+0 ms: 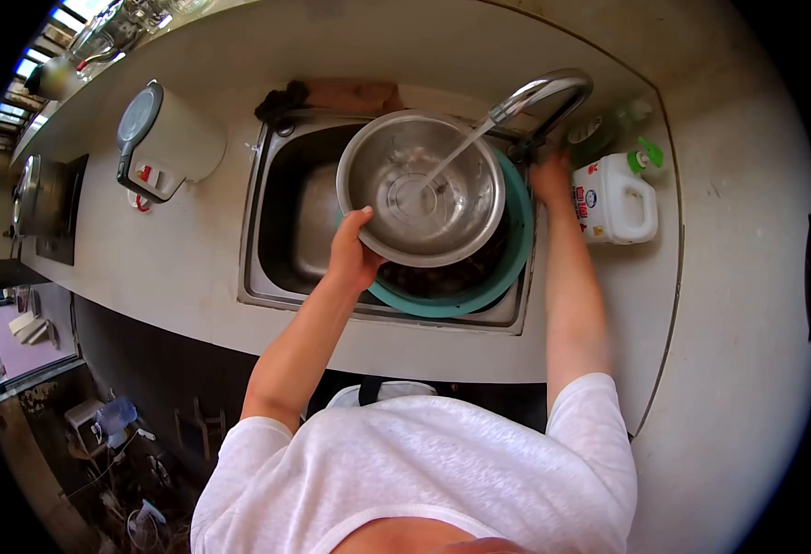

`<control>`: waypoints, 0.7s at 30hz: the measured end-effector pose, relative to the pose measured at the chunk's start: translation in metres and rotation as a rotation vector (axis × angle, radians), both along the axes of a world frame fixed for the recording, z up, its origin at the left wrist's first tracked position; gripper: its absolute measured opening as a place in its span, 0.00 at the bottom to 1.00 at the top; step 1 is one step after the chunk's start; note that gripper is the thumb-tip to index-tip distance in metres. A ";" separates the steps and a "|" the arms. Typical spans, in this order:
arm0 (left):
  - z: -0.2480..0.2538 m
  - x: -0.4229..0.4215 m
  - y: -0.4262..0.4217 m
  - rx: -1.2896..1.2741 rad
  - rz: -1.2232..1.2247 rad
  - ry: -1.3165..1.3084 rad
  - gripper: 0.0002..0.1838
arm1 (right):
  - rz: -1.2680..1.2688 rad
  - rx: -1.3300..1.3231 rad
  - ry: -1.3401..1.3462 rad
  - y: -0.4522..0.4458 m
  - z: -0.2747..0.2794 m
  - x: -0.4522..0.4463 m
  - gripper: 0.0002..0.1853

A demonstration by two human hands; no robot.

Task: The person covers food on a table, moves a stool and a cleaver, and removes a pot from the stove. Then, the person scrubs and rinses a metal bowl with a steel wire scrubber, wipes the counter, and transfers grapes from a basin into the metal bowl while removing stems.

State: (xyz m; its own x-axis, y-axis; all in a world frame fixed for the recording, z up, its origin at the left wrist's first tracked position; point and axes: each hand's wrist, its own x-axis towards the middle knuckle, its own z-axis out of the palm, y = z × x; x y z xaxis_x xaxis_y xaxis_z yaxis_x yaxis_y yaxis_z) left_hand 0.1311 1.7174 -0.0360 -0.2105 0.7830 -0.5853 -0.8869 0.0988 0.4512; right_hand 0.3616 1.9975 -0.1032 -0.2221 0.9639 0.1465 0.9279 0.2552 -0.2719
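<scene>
A stainless steel bowl (465, 217) is tilted under the running tap, with my left hand (354, 254) closed on its near-left rim, thumb on the inside. Water streams from the curved chrome faucet (553, 81) into the bowl, where a little water lies at the bottom. Beneath the bowl, a green plastic basin (519, 254) sits over the right side of the sink; dark contents inside it are mostly hidden. My right hand (550, 177) is at the faucet's base, near its handle. Its fingers are blurred and partly hidden.
The metal sink (308, 198) shows its bare left part. Right of it stands a white pump jug (622, 198) with a green top, with a greenish bottle (594, 134) behind. A brown cloth (354, 95) lies behind the sink. On the left are a pitcher (179, 138) and a pot (31, 198).
</scene>
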 end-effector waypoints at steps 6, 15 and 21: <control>-0.001 0.006 0.004 -0.023 0.055 0.096 0.23 | 0.134 -0.553 1.395 -0.119 0.077 -0.078 0.13; -0.010 0.017 -0.007 -0.015 0.099 0.191 0.19 | -0.065 -1.373 1.705 -0.139 0.027 -0.169 0.13; -0.013 0.022 -0.019 0.057 0.094 0.123 0.20 | -0.049 -1.293 1.384 -0.135 0.027 -0.170 0.16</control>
State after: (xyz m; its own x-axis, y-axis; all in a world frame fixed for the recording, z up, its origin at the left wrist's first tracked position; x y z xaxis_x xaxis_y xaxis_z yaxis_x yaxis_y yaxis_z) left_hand 0.1530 1.6983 -0.0486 -0.3517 0.7879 -0.5054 -0.8287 -0.0109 0.5596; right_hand 0.1920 1.8627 -0.0762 -0.5704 0.6141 -0.5454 -0.0820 -0.7033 -0.7062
